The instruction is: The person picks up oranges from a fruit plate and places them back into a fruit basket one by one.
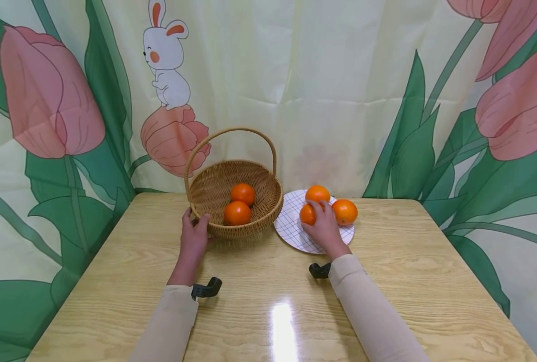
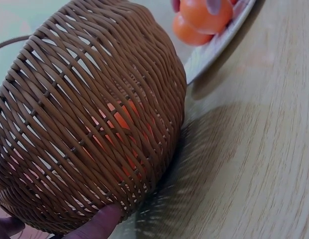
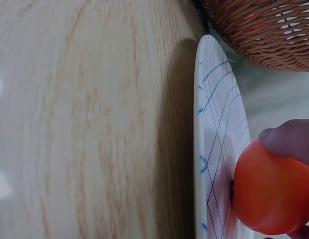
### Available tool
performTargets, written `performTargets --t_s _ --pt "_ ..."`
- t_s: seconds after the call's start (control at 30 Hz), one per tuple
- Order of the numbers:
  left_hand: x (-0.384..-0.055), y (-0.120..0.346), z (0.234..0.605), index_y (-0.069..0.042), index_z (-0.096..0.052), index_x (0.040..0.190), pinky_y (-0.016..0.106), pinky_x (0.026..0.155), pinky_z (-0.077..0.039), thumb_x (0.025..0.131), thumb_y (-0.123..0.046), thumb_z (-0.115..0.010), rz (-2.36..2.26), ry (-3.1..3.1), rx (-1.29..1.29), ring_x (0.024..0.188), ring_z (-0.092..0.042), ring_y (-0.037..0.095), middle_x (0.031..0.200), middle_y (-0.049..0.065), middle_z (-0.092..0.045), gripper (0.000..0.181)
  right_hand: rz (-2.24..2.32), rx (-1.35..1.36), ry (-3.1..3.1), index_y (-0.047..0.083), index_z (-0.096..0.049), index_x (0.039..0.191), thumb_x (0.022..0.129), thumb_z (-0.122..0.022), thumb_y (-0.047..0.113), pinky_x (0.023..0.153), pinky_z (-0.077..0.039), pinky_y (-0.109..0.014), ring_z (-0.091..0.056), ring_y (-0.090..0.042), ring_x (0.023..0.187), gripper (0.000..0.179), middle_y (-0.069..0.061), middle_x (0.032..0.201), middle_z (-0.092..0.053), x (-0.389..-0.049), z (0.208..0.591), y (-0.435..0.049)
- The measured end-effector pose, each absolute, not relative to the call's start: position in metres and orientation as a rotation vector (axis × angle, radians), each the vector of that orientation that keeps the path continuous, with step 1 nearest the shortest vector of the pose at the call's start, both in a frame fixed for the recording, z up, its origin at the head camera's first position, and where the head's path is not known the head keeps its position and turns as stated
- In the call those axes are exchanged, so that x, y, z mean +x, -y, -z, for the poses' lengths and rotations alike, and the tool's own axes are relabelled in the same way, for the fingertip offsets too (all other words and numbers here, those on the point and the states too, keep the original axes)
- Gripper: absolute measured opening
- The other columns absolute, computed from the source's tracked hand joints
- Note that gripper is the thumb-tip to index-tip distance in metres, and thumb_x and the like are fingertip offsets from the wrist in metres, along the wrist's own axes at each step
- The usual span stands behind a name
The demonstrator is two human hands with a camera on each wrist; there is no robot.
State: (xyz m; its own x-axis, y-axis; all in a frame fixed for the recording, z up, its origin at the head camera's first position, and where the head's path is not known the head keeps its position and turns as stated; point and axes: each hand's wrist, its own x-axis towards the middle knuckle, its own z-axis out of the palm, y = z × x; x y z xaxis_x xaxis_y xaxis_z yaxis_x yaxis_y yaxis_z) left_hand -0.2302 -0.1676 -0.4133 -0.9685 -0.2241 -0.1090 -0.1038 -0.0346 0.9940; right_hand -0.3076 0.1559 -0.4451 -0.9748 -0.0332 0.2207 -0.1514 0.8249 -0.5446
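Note:
A brown wicker basket [image 1: 223,176] with a tall arched handle stands at the back of the table, its opening facing me. My left hand [image 1: 195,234] grips its rim at the left front. Inside lie two round orange-red fruits, a front one [image 1: 237,213] and a rear one [image 1: 243,194]. My right hand [image 1: 326,227] holds another smooth orange-red fruit [image 3: 271,189] over the white plate [image 1: 291,229], thumb on its side in the right wrist view. Two more fruits, one behind [image 1: 318,193] and one to the right [image 1: 345,212], are by that hand. Whether the held fruit touches the plate, I cannot tell.
The plate has a blue grid pattern and stands close to the basket's right side. Both rest on a light wooden table [image 1: 250,311]. Behind the table's back edge hangs a curtain [image 1: 340,100] printed with tulips and a rabbit. A small black device sits at each wrist.

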Motion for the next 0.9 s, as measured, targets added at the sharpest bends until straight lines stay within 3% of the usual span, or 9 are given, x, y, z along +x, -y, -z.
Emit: performTargets --t_s 0.3,0.9 --pt "-0.242 0.172 0.433 -0.034 -0.002 0.144 0.046 0.091 -0.047 0.087 -0.055 -0.046 2.085 2.171 0.366 0.127 -0.037 0.031 0.146 0.013 -0.021 0.075 -0.874 0.161 2.803 0.023 -0.039 0.133 0.077 -0.071 0.024 0.098 -0.038 -0.057 -0.037 -0.039 0.119 0.065 -0.015 0.139 -0.027 -0.307 0.446 -0.158" --pt "-0.24 0.171 0.432 -0.032 -0.001 0.145 0.05 0.092 -0.045 0.089 -0.052 -0.046 2.11 2.136 0.336 0.128 -0.035 0.033 0.146 0.015 -0.019 0.074 -0.845 0.25 2.71 0.019 -0.042 0.132 0.074 -0.073 0.03 0.096 -0.041 -0.053 -0.044 -0.036 0.113 0.066 -0.014 0.134 -0.034 -0.3 0.436 -0.154"
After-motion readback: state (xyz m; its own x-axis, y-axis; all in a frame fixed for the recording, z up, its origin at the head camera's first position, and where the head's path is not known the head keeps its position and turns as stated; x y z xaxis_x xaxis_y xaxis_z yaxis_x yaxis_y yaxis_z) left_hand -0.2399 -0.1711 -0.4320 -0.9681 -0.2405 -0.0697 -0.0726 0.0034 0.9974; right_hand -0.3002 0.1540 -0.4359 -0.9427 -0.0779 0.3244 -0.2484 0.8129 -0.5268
